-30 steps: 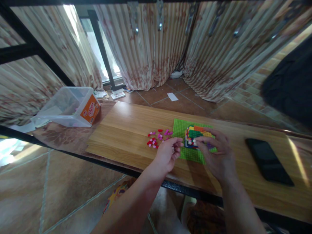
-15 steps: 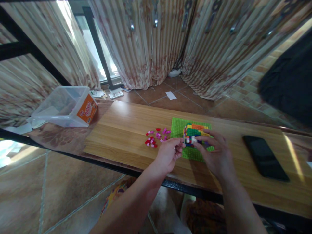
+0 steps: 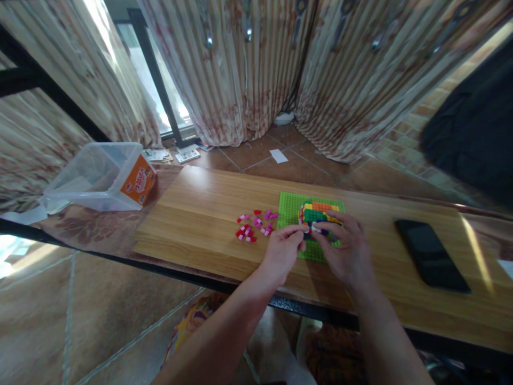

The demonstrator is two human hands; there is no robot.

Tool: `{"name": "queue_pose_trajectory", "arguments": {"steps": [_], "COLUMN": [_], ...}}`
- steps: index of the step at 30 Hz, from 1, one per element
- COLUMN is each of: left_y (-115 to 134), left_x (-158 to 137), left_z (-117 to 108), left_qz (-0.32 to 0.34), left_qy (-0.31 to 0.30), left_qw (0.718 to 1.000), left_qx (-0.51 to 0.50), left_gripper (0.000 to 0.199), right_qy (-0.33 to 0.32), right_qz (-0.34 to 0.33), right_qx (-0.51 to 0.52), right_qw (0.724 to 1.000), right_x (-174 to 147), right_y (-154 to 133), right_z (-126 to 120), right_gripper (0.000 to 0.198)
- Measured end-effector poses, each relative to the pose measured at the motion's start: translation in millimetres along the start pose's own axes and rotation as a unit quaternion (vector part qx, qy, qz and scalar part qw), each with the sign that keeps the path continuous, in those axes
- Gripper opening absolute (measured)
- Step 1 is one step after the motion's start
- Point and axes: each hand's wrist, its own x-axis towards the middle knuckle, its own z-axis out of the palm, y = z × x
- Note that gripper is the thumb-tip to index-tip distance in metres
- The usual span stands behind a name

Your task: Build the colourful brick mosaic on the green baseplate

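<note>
A multicoloured toy-brick build (image 3: 315, 215), with green, yellow and orange rows, stands on a green studded baseplate (image 3: 289, 202). At its front side, my right hand (image 3: 348, 247) pinches a small white brick (image 3: 318, 226) between thumb and fingers. My left hand (image 3: 284, 248) reaches in from the left, its fingers closed and its thumb and forefinger tips at the build's front left corner. Whatever lies between those tips is too small to make out. Both hands hide the lower front of the build.
Loose red and pink bricks (image 3: 245, 231) are scattered left of the baseplate on the wooden table (image 3: 200, 214). A black phone (image 3: 430, 256) lies to the right. A clear plastic bin (image 3: 96, 182) with an orange label sits beyond the table's left end.
My left thumb and forefinger have moved across the build's front corner, closer to the white brick. My right hand stays at the front side. The whole view has shifted slightly.
</note>
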Motion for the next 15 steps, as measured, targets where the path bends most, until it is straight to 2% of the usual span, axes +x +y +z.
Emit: {"name": "queue_pose_trajectory", "arguments": {"steps": [6,11,15], "left_y": [-13.3,-23.0,-24.9], "left_x": [10.9,14.9,13.5], "left_z": [-1.9,-5.2,-6.0], "left_qz": [0.079,0.165,0.190], "left_qy": [-0.006,-0.040,-0.078], "left_qw": [0.995,0.966,0.953], "left_qx": [0.063,0.193,0.224], "left_gripper": [0.027,0.034,0.037], "right_qy": [-0.001,-0.014,-0.024], "right_qz": [-0.003,-0.015,-0.009], "right_qx": [-0.007,-0.023,-0.025], "right_qw": [1.000,1.000,0.999], "right_x": [0.4,2.2,1.8], "right_y": [-1.7,-5.4,-6.1], "right_z": [3.3,3.9,3.6], "right_gripper": [0.012,0.014,0.015]}}
